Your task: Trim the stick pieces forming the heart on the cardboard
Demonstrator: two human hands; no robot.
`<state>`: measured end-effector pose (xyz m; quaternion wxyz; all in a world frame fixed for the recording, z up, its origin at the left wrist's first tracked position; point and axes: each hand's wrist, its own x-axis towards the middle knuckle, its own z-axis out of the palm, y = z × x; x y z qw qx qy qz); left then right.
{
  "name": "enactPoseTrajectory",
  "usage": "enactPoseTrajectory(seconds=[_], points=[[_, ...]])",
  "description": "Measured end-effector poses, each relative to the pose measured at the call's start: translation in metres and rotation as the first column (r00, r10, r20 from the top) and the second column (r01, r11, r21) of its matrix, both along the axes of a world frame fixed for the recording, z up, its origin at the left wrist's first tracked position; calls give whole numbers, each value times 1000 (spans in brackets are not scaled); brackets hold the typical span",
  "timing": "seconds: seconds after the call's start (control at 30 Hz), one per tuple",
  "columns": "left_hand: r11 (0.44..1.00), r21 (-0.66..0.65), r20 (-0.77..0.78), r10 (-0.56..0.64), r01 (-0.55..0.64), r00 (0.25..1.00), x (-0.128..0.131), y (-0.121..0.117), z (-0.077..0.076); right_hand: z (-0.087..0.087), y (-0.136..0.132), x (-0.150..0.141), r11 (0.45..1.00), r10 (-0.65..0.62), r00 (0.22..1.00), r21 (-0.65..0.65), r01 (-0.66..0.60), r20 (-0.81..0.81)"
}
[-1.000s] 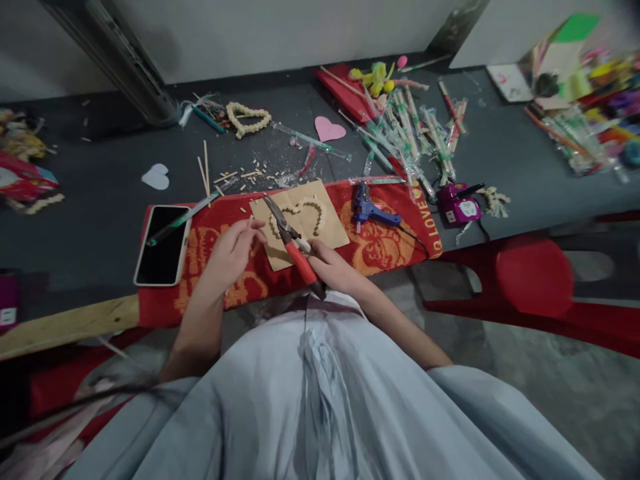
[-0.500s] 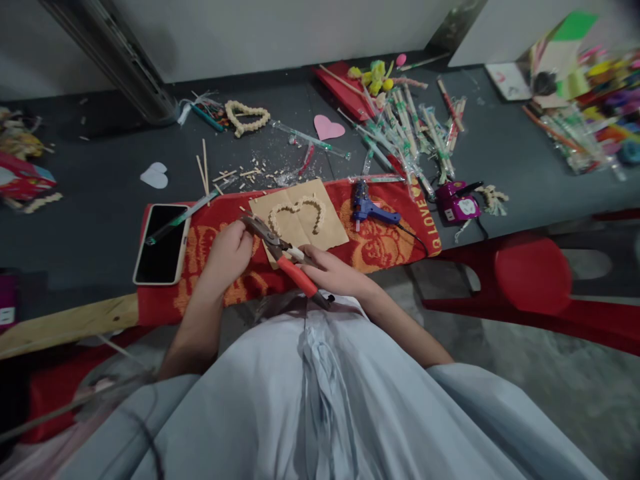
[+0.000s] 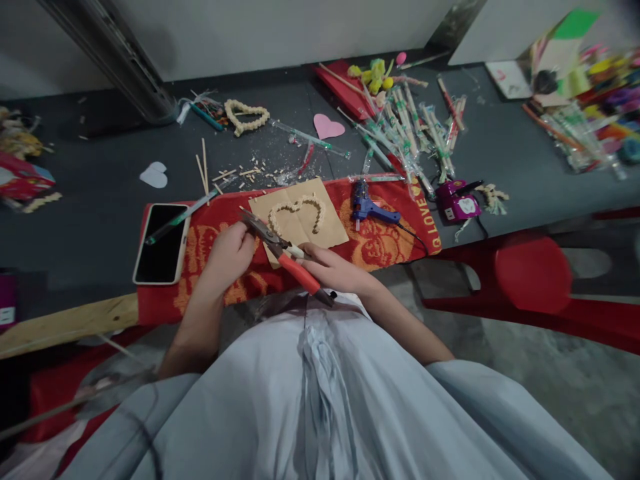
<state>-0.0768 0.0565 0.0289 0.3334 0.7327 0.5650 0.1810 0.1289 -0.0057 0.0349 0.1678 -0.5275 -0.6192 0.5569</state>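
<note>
My right hand (image 3: 333, 270) grips a pair of pliers (image 3: 299, 268) with orange-red handle covers, its metal jaws pointing up and left. Close by the jaws, my left hand (image 3: 231, 253) is closed with fingers pinched; what they hold, if anything, is hidden. Under the pliers lies a square of brown cardboard (image 3: 327, 235) bearing a heart outline of small wooden pieces (image 3: 295, 205), open at its lower part. Cardboard and hands are over a red and orange towel (image 3: 240, 293) at the table's front edge.
A blue glue gun (image 3: 377, 212) lies right of the cardboard, a phone (image 3: 161, 243) to its left. Behind are stick scraps (image 3: 247, 173), a finished-looking wooden heart (image 3: 246, 119), a pink paper heart (image 3: 329, 126) and several wrapped chopsticks (image 3: 405, 120). A red stool (image 3: 533, 273) stands right.
Very little differs. The pliers and my right hand have shifted a few pixels to the right; my left hand stays almost in place.
</note>
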Motion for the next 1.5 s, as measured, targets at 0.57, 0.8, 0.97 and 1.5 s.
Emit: enactPoseTrajectory(seconds=[0.57, 0.8, 0.97, 1.5], points=[[1000, 12, -96, -17, 18, 995, 2, -1, 4, -3, 2, 7, 999, 42, 999, -24, -43, -34], [1000, -15, -83, 7, -9, 996, 3, 0, 4, -4, 2, 6, 999, 49, 997, -13, -50, -57], [1000, -24, -40, 0, -1, 999, 2, 0, 5, -1, 4, 7, 996, 83, 996, -20, -84, -27], [1000, -15, -82, 1, -2, 997, -2, -2, 7, 2, 8, 11, 990, 138, 990, -31, -139, -10]])
